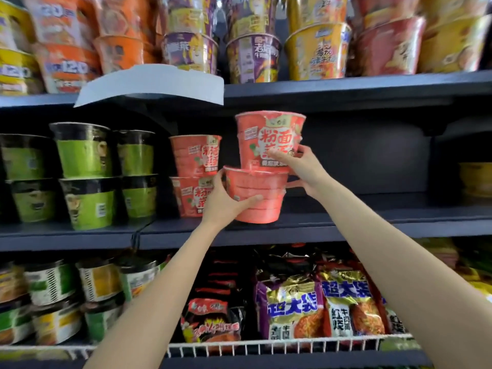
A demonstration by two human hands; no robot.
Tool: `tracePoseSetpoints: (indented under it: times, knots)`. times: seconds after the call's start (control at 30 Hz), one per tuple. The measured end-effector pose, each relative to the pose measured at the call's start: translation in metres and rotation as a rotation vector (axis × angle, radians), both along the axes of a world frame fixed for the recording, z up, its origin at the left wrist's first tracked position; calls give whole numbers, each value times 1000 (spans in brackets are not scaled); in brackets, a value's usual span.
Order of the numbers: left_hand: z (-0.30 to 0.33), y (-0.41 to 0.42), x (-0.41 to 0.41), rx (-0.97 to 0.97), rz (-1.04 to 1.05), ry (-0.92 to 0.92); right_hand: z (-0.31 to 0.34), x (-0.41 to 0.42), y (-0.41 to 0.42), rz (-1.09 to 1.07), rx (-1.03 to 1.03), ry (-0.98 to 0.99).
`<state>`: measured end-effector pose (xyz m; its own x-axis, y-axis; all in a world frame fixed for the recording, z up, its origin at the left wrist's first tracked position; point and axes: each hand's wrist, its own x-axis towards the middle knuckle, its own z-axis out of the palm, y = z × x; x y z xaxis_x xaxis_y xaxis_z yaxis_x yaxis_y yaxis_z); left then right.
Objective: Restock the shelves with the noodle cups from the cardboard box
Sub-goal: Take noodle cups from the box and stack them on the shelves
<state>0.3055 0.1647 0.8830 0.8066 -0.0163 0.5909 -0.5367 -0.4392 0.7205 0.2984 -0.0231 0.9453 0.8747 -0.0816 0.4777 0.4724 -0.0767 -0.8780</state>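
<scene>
Two red noodle cups are stacked at the front of the middle shelf (346, 225). My left hand (223, 201) grips the lower red cup (261, 190) from its left side. My right hand (300, 166) holds the upper red cup (269, 139) at its lower right, fingers across the label. The lower cup's base is at the shelf edge; whether it rests there I cannot tell. Just left stands another stack of two matching red cups (195, 174). The cardboard box is out of view.
Green-and-black cups (85, 177) fill the middle shelf's left. To the right of the held stack the shelf is dark and bare up to a yellow item (475, 179). A white sheet (157, 83) overhangs the upper shelf. Noodle packets (292, 307) sit behind a white wire rail below.
</scene>
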Motion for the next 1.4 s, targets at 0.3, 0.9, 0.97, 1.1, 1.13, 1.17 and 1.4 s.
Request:
tracePoseSetpoints:
  times: [0.3,0.9,0.97,1.1,1.13,1.17,1.4]
  knots:
    - [5,23,73,301,234,-16,-4,101,32,-44,-57,98]
    - [-24,10,46,133,168,-626,-58,32,28,-315,-280,-277]
    - [-38,-10,18,70,68,-717,-79,-3,18,-323,-291,-330]
    - [-93,-46,-39,13,-81,-768,-145,-78,-11,-428,-405,-408]
    - [-113,-54,-53,45,-113,-743,-169,-95,-22,-447,-456,-388]
    - [-135,-62,-68,108,-145,-701,-196,-112,-33,-455,-518,-337]
    - [-322,-105,-156,775,-441,-24,-408,-237,-110,-274,-938,428]
